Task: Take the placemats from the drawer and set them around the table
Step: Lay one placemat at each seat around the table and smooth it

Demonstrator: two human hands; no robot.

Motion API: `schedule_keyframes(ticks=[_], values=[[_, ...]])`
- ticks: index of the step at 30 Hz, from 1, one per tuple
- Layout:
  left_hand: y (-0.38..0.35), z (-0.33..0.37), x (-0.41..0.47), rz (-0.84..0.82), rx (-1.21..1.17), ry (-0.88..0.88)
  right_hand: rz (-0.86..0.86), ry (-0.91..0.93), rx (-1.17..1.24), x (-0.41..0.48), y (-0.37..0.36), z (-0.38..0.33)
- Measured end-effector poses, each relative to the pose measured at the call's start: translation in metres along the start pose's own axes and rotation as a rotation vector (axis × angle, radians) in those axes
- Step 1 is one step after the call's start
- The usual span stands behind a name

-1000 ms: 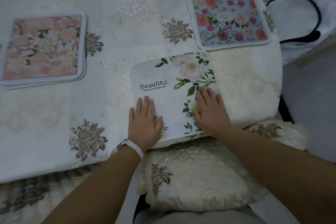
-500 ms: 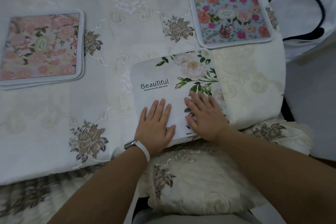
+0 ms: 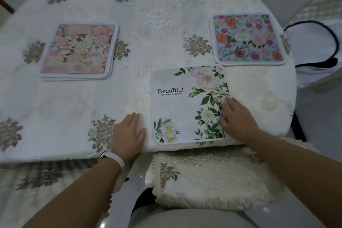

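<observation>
A white placemat printed with "Beautiful" and green-leaved flowers lies flat at the near edge of the table. My right hand rests flat on its right border, fingers spread. My left hand lies flat on the tablecloth just left of the mat, touching its edge or nearly so. A pink floral stack of placemats sits at the left. A blue floral placemat sits at the far right.
The table wears a white embroidered cloth that hangs over the near edge. A cushioned chair seat stands right under the white mat. A white bag with a dark handle sits on a chair at the right. Quilted chair backs show beyond the table.
Both hands slid apart from the middle of the white mat: the left went off it onto the cloth, the right to its right edge. The view pulled back and up.
</observation>
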State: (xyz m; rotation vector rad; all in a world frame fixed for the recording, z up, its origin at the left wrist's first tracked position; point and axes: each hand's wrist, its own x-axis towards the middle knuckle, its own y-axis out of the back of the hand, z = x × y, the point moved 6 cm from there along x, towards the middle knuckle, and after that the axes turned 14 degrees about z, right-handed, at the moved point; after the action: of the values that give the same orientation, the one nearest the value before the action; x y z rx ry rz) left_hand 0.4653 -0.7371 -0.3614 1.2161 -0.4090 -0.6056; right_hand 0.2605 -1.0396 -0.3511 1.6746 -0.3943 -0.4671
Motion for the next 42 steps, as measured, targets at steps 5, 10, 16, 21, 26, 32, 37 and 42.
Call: schedule_keyframes(ticks=[5, 10, 16, 21, 26, 32, 37, 42], values=[[0.045, 0.01, -0.016, 0.154, -0.161, 0.145, 0.075, 0.14, 0.131, 0.011, 0.02, -0.055], [0.078, 0.021, -0.047, 0.228, -0.142, 0.138, -0.006, 0.242, 0.236, 0.017, 0.035, -0.092], [0.11, -0.004, -0.102, 0.316, -0.075, 0.282, -0.132, 0.511, 0.282, 0.02, 0.055, -0.149], [0.15, -0.043, -0.161, 0.429, -0.037, 0.505, -0.089, 0.647, 0.299, 0.005, 0.081, -0.214], [0.171, -0.072, -0.218, 0.481, -0.007, 0.579, -0.025, 0.831, 0.262, -0.021, 0.096, -0.285], [0.188, -0.122, -0.292, 0.528, 0.027, 0.61, 0.01, 0.963, 0.267, -0.06, 0.094, -0.393], [0.21, -0.202, -0.381, 0.605, -0.014, 0.699, -0.024, 1.036, 0.2, -0.116, 0.082, -0.505], [0.234, -0.286, -0.464, 0.587, -0.003, 0.772, -0.005, 1.049, 0.226, -0.16, 0.067, -0.605]])
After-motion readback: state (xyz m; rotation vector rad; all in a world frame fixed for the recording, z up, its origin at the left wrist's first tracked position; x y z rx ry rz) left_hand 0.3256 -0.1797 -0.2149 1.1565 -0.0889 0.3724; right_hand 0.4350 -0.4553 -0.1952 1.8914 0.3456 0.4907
